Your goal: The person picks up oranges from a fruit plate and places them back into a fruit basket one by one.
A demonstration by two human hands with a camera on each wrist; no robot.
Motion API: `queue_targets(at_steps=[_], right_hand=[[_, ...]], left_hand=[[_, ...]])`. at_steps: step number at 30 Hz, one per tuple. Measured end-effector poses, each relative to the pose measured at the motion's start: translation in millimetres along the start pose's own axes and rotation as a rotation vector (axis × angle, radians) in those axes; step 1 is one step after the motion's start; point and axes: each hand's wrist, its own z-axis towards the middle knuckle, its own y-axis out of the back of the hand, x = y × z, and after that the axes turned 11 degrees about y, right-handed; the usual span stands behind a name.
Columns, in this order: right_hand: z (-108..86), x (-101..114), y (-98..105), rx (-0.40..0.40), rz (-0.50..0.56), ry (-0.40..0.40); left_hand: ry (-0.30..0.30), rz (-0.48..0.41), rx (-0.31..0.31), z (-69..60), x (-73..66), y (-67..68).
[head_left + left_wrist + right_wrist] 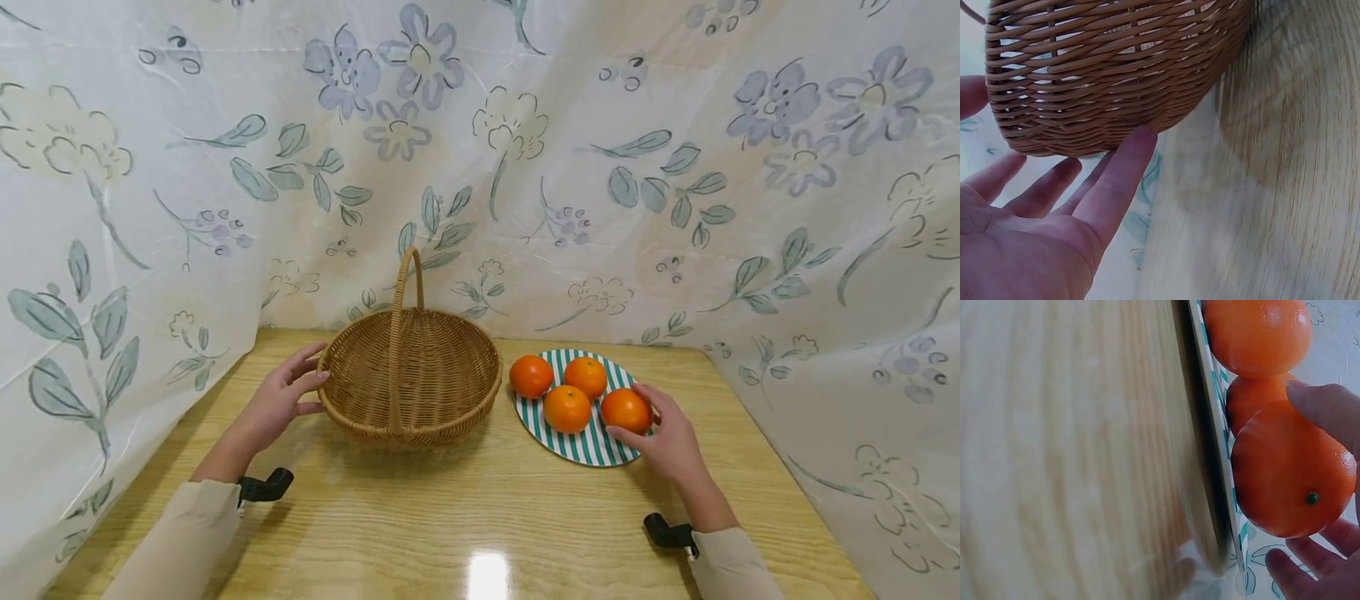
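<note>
Orange (627, 411): sits at the right of the head frame, on the right part of the plate (592, 443); shows a green stem spot at lower right of the right wrist frame.
Right hand (667, 433): bent round the orange, with thumb on the near side and fingers on the far side; parted about as wide as the fruit, with some fingertips standing off in the right wrist frame; cannot tell how firmly held.
Basket (446, 375): stands upright left of centre in the head frame, woven, brown, with an arched handle (396, 350) across the top.
Left hand (277, 398): loosely spread at the left side of the basket, touching it with the fingers; cannot tell whether bearing any weight.
Other oranges (567, 409): three, clustered right of centre, just left of the orange.
Plate: round, striped green and white, lying right of the basket and apart from it.
Table (420, 517): pale wood grain, filling the lower middle, with a bright glare at the bottom edge.
Cloth (450, 179): hung across the top and both sides, printed with flowers and leaves.
Sleeves (176, 537): beige, at lower left and lower right.
</note>
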Motion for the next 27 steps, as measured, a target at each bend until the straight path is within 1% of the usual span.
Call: queue_targets(at_steps=[8, 17, 27], right_hand=[[2.8, -1.3, -0.2, -0.01, 0.008, 0.013], [3.1, -1.6, -0.6, 0.018, 0.004, -0.033], [1.9, -0.8, 0.1, 0.024, 0.006, -0.035]], left_hand=[[0.01, -0.014, 0.005, 0.0, -2.4, 0.7], [0.013, -0.018, 0.013, -0.7, -3.4, 0.6], [0.017, -0.028, 0.018, 0.2, -1.7, 1.0]])
